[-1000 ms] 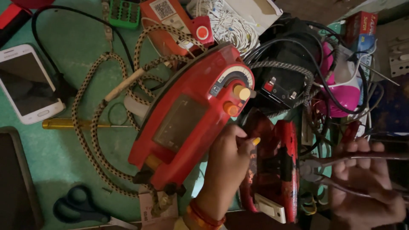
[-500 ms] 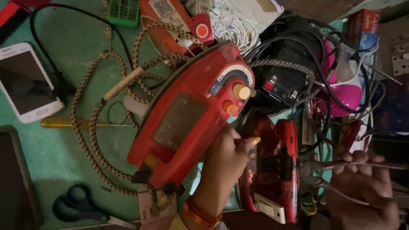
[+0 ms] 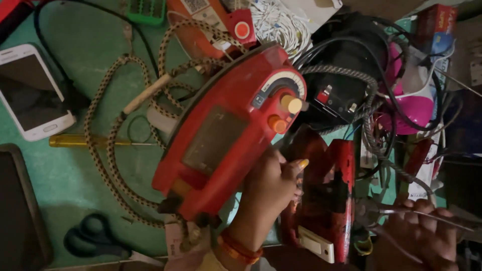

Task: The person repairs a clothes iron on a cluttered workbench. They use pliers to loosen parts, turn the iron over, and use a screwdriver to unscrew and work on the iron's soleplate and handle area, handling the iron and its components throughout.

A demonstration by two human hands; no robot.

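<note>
Two hands in frame. Left hand, thread bangles at the wrist, is curled against the lower edge of the red steam iron, fingers wrapped on its side, thumb out; iron lies tilted across the middle of the green bench top. Right hand sits at the lower right, fingers closed round the bare metal handles of a pair of pliers, grip partly blurred

Iron: glossy red plastic shell, tapered nose toward upper right, smoky translucent tank window, round yellow knob and orange button near the dial. Its braided cloth cord, black-and-cream weave, loops on the bench to the left of it

Just right of the left hand: second red housing, boxy, with a white rocker switch at its lower end. Above that, a black box with wires, and a pink and white plastic casing under tangled black cables

Farther left: yellow-handled screwdriver lying flat under the cord, white smartphone face up, black-handled scissors near the bottom edge, dark tablet edge at far left. Top edge: coiled white wire, small green plastic tray
</note>
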